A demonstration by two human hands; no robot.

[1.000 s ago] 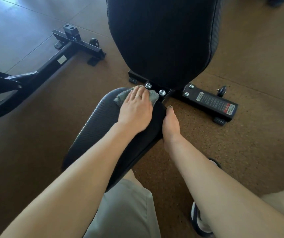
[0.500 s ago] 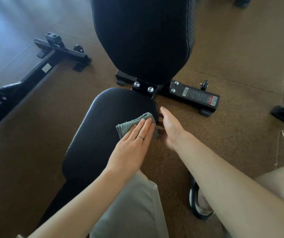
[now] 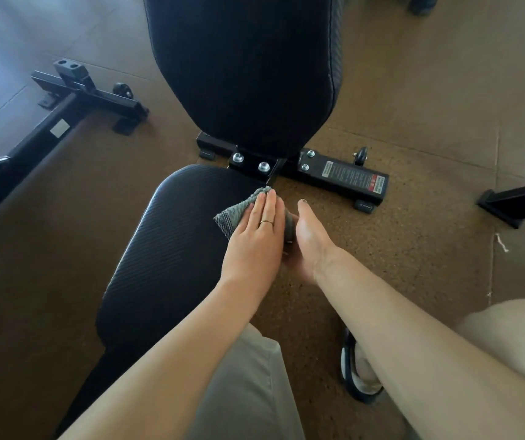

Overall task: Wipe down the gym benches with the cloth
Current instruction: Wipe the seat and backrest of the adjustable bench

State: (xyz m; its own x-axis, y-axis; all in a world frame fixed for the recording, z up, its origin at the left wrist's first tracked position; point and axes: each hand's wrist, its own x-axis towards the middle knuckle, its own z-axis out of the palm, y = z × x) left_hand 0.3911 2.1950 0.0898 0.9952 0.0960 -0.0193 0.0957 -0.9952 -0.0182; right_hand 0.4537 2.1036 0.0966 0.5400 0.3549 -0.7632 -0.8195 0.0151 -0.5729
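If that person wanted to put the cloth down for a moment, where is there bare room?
The seat pad is bare left of the cloth and the left hand pressing it. Open floor lies between the right hand, the labelled base bar and the black frame foot. It is crowded at the seat's right edge, where both hands meet.

We see our left hand [image 3: 256, 239] pressing a grey cloth [image 3: 237, 211] flat, fingers straight, onto the right edge of the black seat pad [image 3: 172, 249]. Our right hand [image 3: 310, 239] rests against the pad's side, just beside the left; its fingers are hidden. Beyond stands the raised backrest [image 3: 245, 68], bolted to a black base bar [image 3: 343, 179] on the brown floor [image 3: 413, 122].
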